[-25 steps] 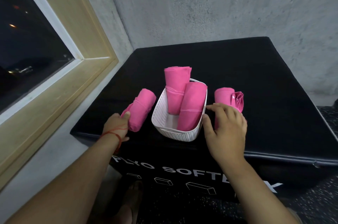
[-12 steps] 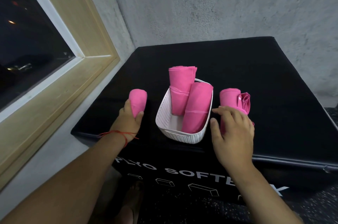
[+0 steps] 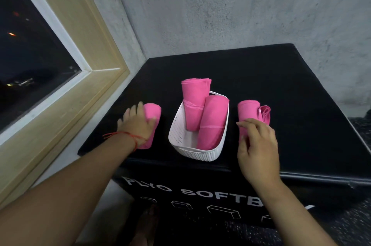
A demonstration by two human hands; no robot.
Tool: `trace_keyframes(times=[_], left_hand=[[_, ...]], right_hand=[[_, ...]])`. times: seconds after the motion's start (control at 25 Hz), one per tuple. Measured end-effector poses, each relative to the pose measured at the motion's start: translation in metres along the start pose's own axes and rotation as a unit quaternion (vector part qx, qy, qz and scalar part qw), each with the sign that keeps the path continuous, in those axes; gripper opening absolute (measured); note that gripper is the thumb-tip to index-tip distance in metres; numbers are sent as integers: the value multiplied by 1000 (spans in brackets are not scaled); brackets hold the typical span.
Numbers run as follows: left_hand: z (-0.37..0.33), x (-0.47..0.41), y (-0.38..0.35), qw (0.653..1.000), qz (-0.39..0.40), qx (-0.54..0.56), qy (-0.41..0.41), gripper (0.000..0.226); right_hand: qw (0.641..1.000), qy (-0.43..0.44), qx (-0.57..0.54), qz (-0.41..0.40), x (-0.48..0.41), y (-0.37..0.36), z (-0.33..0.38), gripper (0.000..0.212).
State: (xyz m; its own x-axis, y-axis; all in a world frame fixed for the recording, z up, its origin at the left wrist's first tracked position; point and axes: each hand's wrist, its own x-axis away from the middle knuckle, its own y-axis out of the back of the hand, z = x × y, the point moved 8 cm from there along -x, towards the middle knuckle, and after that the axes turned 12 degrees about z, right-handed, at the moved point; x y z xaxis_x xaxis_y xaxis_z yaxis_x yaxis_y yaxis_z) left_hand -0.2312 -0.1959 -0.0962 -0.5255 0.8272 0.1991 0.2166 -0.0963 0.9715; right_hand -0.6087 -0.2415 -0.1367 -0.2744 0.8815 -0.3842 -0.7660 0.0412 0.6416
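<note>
Where basket = reference, window: far left of it, dark glass, pale wood frame
left hand: left of basket, lying over left roll, thumb across its top, fingers along the side away from basket, clamped on it
wrist thread: red, on left wrist
left roll: pink towel roll, lying flat just left of basket, not touching it
basket: white, perforated, between both hands
back roll: pink, in basket at far end, sticks out above rim
front roll: pink, in basket on its right side, tilted, touching back roll
right roll: pink, lying flat just right of basket, loose fold on the side away from it
right hand: right of basket, fingers bent over near end of right roll, thumb beside it; grip or mere touch: cannot tell
hands: well apart, basket between
box: black, soft, under basket; basket sits at its near edge; white lettering on front face
</note>
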Motion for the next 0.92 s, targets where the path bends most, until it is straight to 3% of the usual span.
trace_keyframes(times=[0.04, 0.12, 0.24, 0.32, 0.56, 0.64, 0.76, 0.84, 0.92], left_hand=[[-28, 0, 12, 996, -35, 63, -43, 81], [-88, -2, 21, 977, -8, 178, -117, 85], [-141, -11, 18, 945, 76, 296, -114, 57], [-148, -19, 16, 931, 73, 341, -103, 52], [-142, -7, 51, 913, -104, 374, -129, 65], [-144, 6, 72, 916, -148, 345, -137, 65], [-150, 16, 92, 958, -156, 206, -122, 74], [-154, 15, 80, 991, -62, 68, -94, 80], [-152, 13, 52, 997, 39, -31, -63, 84]], right_hand=[[1000, 1, 5, 5, -1, -1, 3, 42], [1000, -5, 5, 11, 1, -3, 7, 38], [1000, -3, 18, 15, 0, -3, 6, 35], [999, -6, 31, 17, -3, -3, 3, 35], [999, -4, 39, 23, -6, -3, 2, 34], [999, -11, 34, 25, -7, -5, 2, 34], [999, -6, 30, 30, -7, -8, 4, 33], [999, -8, 31, 28, -5, -9, 4, 34], [999, -12, 31, 24, -5, -7, 4, 35]])
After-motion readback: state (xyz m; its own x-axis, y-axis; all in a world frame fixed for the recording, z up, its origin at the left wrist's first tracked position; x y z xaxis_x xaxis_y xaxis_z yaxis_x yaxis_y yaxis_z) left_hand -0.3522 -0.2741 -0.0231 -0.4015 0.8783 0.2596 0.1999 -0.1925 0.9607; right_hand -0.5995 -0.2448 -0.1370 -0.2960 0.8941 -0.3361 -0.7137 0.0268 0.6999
